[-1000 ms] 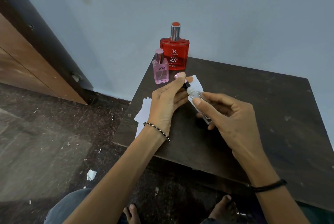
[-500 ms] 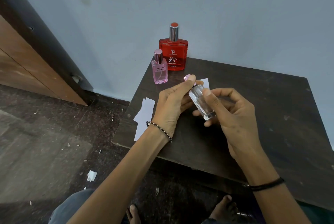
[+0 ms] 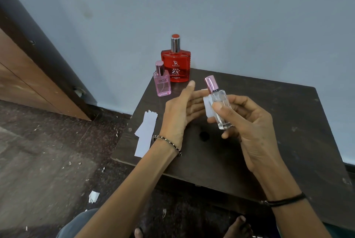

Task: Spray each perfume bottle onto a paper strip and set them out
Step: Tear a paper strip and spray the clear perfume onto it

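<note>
My right hand (image 3: 253,128) grips a small clear perfume bottle (image 3: 219,96) with a pink cap on, held upright above the dark wooden table (image 3: 278,99). My left hand (image 3: 178,114) is beside it with fingers stretched out and nothing gripped. A white paper strip (image 3: 208,110) shows between the left fingertips and the bottle; I cannot tell whether the fingers touch it. A pink DGZ bottle (image 3: 162,84) and a larger red bottle (image 3: 175,66) stand capped at the table's far left corner. Several blank paper strips (image 3: 146,132) lie at the left edge.
A wall runs right behind the table. A wooden door (image 3: 28,87) stands at the left. Paper scraps (image 3: 93,196) litter the floor below. The tabletop has a small round hole (image 3: 204,136) near my left wrist.
My left hand has let go of the pink cap and drawn back, fingers spread. My right hand has tipped the clear bottle from slanted to upright and lifted it slightly.
</note>
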Available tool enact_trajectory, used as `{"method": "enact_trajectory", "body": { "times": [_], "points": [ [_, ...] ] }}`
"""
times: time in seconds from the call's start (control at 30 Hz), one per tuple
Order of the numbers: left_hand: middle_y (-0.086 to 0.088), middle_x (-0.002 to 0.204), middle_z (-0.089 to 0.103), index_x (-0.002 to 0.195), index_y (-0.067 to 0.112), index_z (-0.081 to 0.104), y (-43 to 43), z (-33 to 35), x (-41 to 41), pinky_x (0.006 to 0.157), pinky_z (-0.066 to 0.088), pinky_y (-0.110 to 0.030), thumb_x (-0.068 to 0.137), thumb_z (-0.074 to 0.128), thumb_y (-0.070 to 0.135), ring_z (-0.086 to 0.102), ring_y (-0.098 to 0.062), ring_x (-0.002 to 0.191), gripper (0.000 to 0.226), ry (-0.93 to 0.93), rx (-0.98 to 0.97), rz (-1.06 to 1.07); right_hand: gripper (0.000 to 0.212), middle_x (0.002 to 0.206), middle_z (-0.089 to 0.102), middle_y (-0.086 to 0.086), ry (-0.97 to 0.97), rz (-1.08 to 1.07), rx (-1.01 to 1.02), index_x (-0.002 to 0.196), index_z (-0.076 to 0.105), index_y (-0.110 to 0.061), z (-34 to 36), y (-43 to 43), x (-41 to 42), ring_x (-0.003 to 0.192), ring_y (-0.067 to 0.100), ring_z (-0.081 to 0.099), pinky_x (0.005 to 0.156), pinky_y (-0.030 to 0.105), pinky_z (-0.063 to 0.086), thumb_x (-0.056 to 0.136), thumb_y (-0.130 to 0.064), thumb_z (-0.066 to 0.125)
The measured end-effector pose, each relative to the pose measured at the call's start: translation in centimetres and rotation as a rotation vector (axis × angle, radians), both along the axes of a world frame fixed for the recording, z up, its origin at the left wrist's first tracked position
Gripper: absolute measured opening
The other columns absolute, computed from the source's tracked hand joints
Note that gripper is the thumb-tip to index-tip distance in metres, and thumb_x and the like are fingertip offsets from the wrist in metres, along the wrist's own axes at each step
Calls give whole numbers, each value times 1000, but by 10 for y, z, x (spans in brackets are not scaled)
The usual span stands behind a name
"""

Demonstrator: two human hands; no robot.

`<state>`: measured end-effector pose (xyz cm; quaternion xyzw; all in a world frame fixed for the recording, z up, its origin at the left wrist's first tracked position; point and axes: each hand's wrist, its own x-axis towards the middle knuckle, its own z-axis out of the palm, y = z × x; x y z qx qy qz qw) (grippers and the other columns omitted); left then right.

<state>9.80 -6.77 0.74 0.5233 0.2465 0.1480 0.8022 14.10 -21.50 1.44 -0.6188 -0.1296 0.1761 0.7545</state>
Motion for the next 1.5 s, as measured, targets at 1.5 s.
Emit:
{"method": "enact_trajectory", "body": {
  "times": [1.5],
  "points": [
    [-18, 89, 71, 106, 5, 57, 4, -21, 66, 50, 60, -21, 100, 58, 7, 69, -7, 47, 7, 195, 415, -7, 49, 105, 73, -15, -377, -73, -514, 117, 66, -27, -22, 26, 107, 87, -11, 69, 70, 4, 51, 75, -39, 88]
  ]
}}
